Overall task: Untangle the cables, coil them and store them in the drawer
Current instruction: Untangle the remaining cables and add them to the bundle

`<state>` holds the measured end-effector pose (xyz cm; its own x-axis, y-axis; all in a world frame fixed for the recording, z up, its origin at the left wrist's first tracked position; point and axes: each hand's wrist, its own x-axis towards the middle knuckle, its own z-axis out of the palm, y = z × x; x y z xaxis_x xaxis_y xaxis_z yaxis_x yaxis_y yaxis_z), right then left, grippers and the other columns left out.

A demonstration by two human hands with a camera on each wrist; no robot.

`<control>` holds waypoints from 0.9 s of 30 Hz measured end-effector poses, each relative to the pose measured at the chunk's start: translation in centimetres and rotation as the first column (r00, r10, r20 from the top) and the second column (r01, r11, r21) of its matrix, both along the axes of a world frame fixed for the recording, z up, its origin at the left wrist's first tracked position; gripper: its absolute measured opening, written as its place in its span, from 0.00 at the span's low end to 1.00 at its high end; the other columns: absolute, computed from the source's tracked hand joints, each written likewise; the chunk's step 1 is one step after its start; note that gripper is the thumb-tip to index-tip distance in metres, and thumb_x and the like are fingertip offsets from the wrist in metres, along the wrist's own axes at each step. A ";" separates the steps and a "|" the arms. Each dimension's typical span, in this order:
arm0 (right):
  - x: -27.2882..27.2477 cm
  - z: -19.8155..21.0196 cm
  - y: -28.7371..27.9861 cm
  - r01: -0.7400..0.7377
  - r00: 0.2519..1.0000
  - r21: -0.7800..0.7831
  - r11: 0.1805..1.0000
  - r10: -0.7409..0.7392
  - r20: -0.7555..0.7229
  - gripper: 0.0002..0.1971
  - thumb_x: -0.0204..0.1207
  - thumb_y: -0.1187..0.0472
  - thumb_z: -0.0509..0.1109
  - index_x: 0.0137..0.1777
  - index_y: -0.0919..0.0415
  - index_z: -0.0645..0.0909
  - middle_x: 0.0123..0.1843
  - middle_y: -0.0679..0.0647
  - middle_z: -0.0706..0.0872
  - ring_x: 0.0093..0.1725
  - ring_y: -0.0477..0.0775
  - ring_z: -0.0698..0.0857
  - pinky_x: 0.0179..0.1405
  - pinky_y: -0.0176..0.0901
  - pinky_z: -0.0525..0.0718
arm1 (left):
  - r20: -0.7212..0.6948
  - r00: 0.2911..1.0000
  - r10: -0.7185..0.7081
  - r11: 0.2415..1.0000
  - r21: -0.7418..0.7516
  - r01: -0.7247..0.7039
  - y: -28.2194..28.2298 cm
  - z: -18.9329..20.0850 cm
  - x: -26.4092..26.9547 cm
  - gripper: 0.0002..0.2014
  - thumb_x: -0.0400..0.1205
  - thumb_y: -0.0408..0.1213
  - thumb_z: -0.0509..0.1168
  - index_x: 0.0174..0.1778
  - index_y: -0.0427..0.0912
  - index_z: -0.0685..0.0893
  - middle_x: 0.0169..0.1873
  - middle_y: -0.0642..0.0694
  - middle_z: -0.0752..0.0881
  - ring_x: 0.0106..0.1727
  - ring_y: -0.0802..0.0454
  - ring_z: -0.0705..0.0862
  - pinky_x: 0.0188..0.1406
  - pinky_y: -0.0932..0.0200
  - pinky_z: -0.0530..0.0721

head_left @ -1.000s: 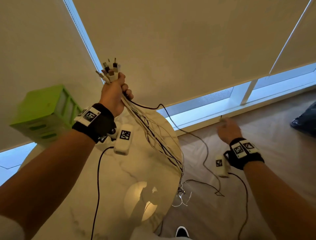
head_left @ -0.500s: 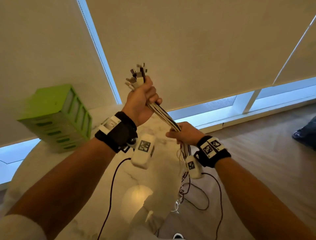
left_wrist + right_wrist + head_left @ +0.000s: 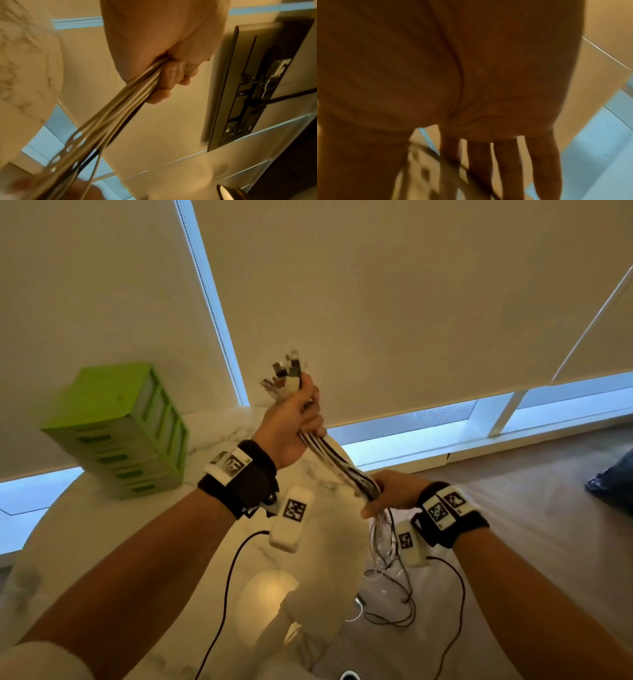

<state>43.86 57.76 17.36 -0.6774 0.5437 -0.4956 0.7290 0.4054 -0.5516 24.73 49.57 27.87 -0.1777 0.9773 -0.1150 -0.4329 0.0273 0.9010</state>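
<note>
A bundle of white and dark cables (image 3: 342, 470) runs taut from my raised left hand (image 3: 294, 419) down and right to my right hand (image 3: 387, 491). My left hand grips the bundle just under its plugs (image 3: 286, 374), which stick up out of the fist; in the left wrist view its fingers (image 3: 171, 75) curl round the cables (image 3: 120, 108). The right hand holds the bundle lower down between thumb and fingers; the right wrist view is blurred, with a cable (image 3: 450, 159) crossing the fingers (image 3: 508, 162). Loose cable ends (image 3: 387, 594) hang in a tangle below it.
A green drawer unit (image 3: 120, 433) stands at the back left of the round marble table (image 3: 102, 542). Roller blinds and a low window lie behind. Wooden floor (image 3: 531, 525) is to the right, with a dark blue object (image 3: 613, 481) at its edge. A wall screen (image 3: 248, 88) shows in the left wrist view.
My right hand came in from the far right, took the bundle below my left hand, and has slid a little lower along it. The left hand shifted right.
</note>
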 end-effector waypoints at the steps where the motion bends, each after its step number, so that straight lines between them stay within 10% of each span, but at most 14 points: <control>1: -0.1 0.9 0.2 0.015 0.999 0.015 1.000 -0.015 -0.034 0.26 0.64 0.49 0.82 0.62 0.51 0.81 0.54 0.51 0.88 0.54 0.52 0.85 0.64 0.51 0.80 | -0.047 0.999 -0.005 1.000 -0.013 0.005 -0.2 -0.7 0.2 0.17 0.88 0.49 0.55 0.37 0.44 0.75 0.19 0.53 0.57 0.18 0.57 0.58 0.26 0.62 0.70; 3: -1.1 4.2 0.1 0.166 0.926 -0.031 0.986 -0.167 -0.340 0.24 0.72 0.56 0.78 0.67 0.51 0.78 0.58 0.51 0.85 0.57 0.48 0.84 0.64 0.44 0.78 | -0.103 0.995 -0.011 1.000 -0.028 0.008 -0.6 -1.6 0.5 0.12 0.89 0.44 0.56 0.43 0.44 0.79 0.20 0.53 0.57 0.19 0.57 0.57 0.25 0.62 0.69; 5: -2.6 7.9 -0.6 0.292 0.668 -0.162 0.943 -0.322 -0.671 0.16 0.79 0.58 0.70 0.66 0.51 0.78 0.57 0.50 0.85 0.57 0.46 0.84 0.58 0.42 0.81 | -0.127 0.992 -0.015 0.998 -0.058 0.008 -0.9 -1.9 0.8 0.10 0.88 0.41 0.58 0.45 0.43 0.80 0.20 0.53 0.58 0.19 0.57 0.57 0.25 0.62 0.70; 8: -5.7 11.7 -2.1 0.309 0.464 -0.171 0.936 -0.305 -0.831 0.13 0.83 0.52 0.63 0.66 0.49 0.78 0.61 0.47 0.82 0.63 0.46 0.82 0.57 0.38 0.81 | -0.175 0.983 -0.048 0.996 -0.082 0.034 -1.2 -2.3 1.2 0.10 0.88 0.36 0.58 0.42 0.44 0.82 0.21 0.52 0.60 0.20 0.56 0.57 0.26 0.60 0.70; 12: -8.5 14.4 -3.4 0.225 0.617 0.085 0.971 -0.074 -0.783 0.17 0.83 0.48 0.61 0.67 0.52 0.80 0.62 0.44 0.83 0.59 0.36 0.81 0.57 0.29 0.78 | -0.233 0.967 -0.100 0.993 -0.077 0.084 -1.9 -2.3 2.1 0.25 0.87 0.28 0.58 0.25 0.50 0.86 0.21 0.50 0.65 0.19 0.56 0.62 0.23 0.62 0.72; 16: -9.6 13.7 -4.6 0.110 0.858 0.535 0.838 0.192 -0.477 0.18 0.81 0.43 0.62 0.59 0.52 0.84 0.57 0.48 0.86 0.55 0.46 0.82 0.59 0.44 0.78 | -0.263 0.964 -0.041 0.999 -0.032 0.034 -2.5 -2.1 1.9 0.12 0.88 0.28 0.53 0.47 0.42 0.81 0.29 0.43 0.73 0.27 0.51 0.71 0.26 0.55 0.77; 22: -10.2 12.1 -5.7 0.134 0.863 0.699 0.703 0.263 -0.430 0.20 0.82 0.44 0.60 0.63 0.58 0.79 0.58 0.56 0.84 0.55 0.56 0.80 0.53 0.45 0.75 | -0.088 0.993 0.073 0.997 0.027 -0.071 -2.9 -2.2 1.8 0.12 0.91 0.39 0.47 0.54 0.48 0.76 0.47 0.45 0.83 0.47 0.51 0.83 0.40 0.55 0.84; 27: -10.2 13.4 -5.1 0.107 0.901 0.678 0.727 0.218 -0.376 0.15 0.83 0.48 0.59 0.60 0.59 0.74 0.44 0.52 0.80 0.44 0.54 0.78 0.44 0.42 0.69 | -0.290 0.953 0.088 0.996 0.053 -0.076 -2.3 -2.1 2.0 0.06 0.89 0.31 0.53 0.54 0.37 0.75 0.28 0.47 0.80 0.29 0.50 0.75 0.27 0.56 0.77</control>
<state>33.67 52.65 30.74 -0.7606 0.5701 0.3105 0.4676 0.8129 -0.3471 26.73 47.28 25.76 -0.2777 0.9606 -0.0065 -0.1500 -0.0367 0.9880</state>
